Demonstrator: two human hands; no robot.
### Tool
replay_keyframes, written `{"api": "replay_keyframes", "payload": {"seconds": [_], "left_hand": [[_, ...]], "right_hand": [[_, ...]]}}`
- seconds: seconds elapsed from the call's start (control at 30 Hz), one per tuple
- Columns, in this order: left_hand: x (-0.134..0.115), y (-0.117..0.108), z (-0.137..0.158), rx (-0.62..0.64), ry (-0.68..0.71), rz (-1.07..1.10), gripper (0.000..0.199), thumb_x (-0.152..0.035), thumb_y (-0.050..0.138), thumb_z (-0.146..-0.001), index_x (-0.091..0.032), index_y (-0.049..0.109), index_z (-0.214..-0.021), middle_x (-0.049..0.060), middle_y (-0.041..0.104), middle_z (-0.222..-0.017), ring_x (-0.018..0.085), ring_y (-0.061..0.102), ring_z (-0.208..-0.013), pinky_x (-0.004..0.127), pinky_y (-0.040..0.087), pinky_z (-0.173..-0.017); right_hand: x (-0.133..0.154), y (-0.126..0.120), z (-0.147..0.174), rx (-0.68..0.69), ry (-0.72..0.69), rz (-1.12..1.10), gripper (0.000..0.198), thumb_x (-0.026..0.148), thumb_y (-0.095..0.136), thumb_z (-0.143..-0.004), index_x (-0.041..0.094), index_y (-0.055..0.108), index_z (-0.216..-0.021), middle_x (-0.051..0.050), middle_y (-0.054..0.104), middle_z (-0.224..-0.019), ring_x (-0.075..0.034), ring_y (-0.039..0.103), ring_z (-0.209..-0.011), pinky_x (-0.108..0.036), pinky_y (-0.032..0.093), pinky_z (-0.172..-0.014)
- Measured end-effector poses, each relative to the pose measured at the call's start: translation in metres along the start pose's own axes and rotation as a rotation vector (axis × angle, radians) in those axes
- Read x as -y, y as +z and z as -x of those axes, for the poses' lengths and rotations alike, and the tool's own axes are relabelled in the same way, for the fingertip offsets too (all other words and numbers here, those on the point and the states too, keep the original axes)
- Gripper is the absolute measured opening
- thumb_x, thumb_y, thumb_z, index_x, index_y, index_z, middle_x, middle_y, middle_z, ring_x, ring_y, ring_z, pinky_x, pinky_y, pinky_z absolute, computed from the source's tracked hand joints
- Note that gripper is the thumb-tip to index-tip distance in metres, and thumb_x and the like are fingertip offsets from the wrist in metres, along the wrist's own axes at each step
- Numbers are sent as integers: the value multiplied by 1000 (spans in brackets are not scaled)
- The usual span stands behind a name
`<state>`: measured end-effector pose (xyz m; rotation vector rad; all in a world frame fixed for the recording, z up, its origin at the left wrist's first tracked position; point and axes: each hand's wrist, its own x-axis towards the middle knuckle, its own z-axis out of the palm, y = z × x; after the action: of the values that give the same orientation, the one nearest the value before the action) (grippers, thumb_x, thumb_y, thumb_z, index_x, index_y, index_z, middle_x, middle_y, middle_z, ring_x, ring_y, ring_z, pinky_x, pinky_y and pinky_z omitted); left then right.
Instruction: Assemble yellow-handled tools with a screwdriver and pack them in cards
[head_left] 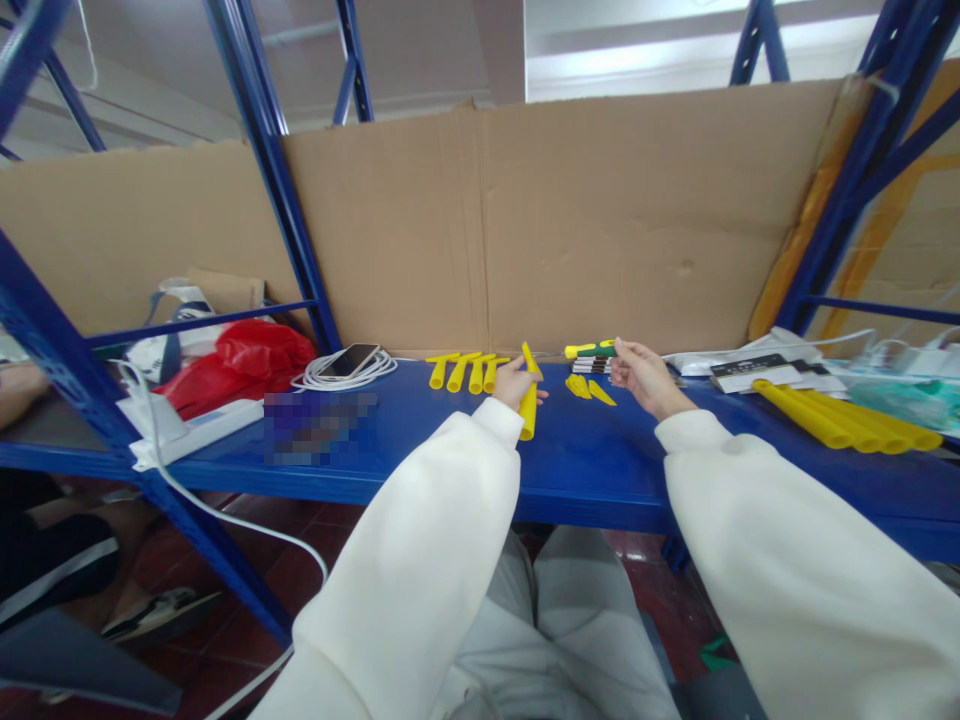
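My left hand [514, 383] is closed around a yellow plastic tube [528, 420], whose open round end points toward me and whose narrow part rises above my fingers. In my right hand [643, 378] is a screwdriver [591, 349] with a yellow and green handle, gripped at its rear end. Its thin shaft points left toward the upper part of the tube; whether the tip touches it I cannot tell. Small flat yellow pieces [589, 389] lie on the blue shelf between my hands. Left of my left hand, several yellow tubes with crosspieces [475, 374] stand in a row.
Long yellow tubes [847, 425] lie at the right beside white packets [776, 372]. At the left are a phone [351, 361] on a coiled white cable [311, 375], a power strip [217, 428] and a red bag [240, 365]. Cardboard [600, 220] walls the back; blue posts [289, 200] frame the shelf.
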<state>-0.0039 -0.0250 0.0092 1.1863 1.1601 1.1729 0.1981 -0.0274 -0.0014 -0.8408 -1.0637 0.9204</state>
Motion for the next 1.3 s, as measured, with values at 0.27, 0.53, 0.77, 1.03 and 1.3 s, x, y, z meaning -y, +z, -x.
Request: {"api": "replay_keyframes", "payload": {"seconds": [0.27, 0.53, 0.77, 1.03, 1.3], "left_hand": [[1, 0, -1, 19, 18, -33, 75, -3, 58, -81, -22, 39, -151, 10, 71, -112, 12, 70, -59, 12, 46, -39], [-1, 0, 1, 23, 21, -34, 74, 0, 56, -81, -21, 41, -150, 10, 71, -109, 11, 68, -53, 15, 46, -39], [1, 0, -1, 10, 24, -35, 74, 0, 57, -80, -22, 42, -150, 8, 72, -106, 11, 68, -55, 15, 48, -41], [1, 0, -1, 12, 26, -32, 74, -1, 56, -81, -21, 40, -151, 9, 71, -110, 11, 69, -57, 13, 46, -39], [1, 0, -2, 12, 32, -33, 73, 0, 55, -80, -19, 41, -150, 11, 71, -111, 11, 68, -55, 14, 45, -38]], "right_hand": [[1, 2, -1, -71, 29, 22, 54, 60, 84, -57, 20, 51, -68, 5, 56, -52, -5, 45, -39, -16, 35, -35], [1, 3, 1, -38, 4, 12, 49, 57, 84, -60, 20, 55, -73, 5, 56, -49, -5, 47, -39, -15, 36, -36], [4, 2, 1, -10, 23, -8, 40, 51, 80, -71, 20, 55, -75, 2, 61, -53, -7, 51, -41, -16, 40, -39], [7, 0, 1, 45, 60, -66, 23, 32, 71, -81, 21, 52, -75, 0, 64, -58, -9, 54, -44, -17, 42, -41], [8, 3, 3, -18, 68, -27, 36, 40, 79, -75, 20, 49, -72, 2, 62, -55, -7, 51, -42, -16, 41, -40]]}}
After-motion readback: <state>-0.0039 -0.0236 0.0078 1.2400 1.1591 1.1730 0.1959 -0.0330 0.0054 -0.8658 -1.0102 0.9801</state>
